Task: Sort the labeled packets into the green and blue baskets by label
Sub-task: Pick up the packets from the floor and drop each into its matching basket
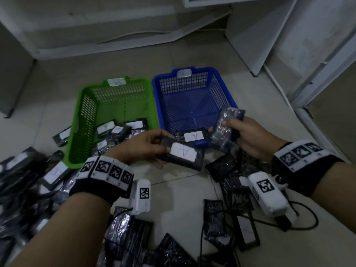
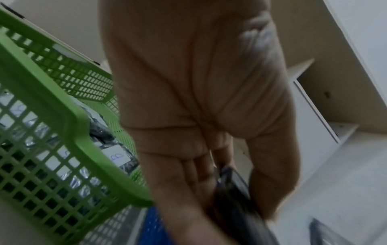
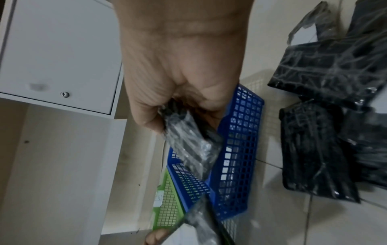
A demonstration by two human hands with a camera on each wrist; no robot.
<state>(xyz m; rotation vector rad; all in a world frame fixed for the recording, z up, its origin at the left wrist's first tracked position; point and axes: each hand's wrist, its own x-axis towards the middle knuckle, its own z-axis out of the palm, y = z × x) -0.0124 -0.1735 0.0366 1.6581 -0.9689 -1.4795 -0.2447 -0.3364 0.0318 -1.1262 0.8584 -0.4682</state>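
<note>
My left hand (image 1: 166, 149) pinches a black packet (image 1: 183, 154) by its left end; its white label reads A. It hangs just before the blue basket (image 1: 227, 93). A second packet labelled A (image 1: 193, 136) lies over that basket's near rim, right beside my thumb. My right hand (image 1: 231, 130) grips another black packet (image 1: 224, 128) above the basket's near right corner, label hidden. The right wrist view shows that packet (image 3: 188, 140) in my curled fingers (image 3: 146, 122). The green basket (image 1: 86, 116) holds several packets labelled B (image 1: 117, 130). In the left wrist view my fingers (image 2: 201, 175) close on a dark packet (image 2: 236, 199).
Many loose black packets lie on the tiled floor: a heap at left (image 1: 28, 180), more at the bottom (image 1: 134, 237) and right (image 1: 221, 166). One packet (image 1: 61, 135) lies left of the green basket. White cabinets (image 1: 289, 35) stand behind and to the right. A black cable (image 1: 308, 218) trails under my right wrist.
</note>
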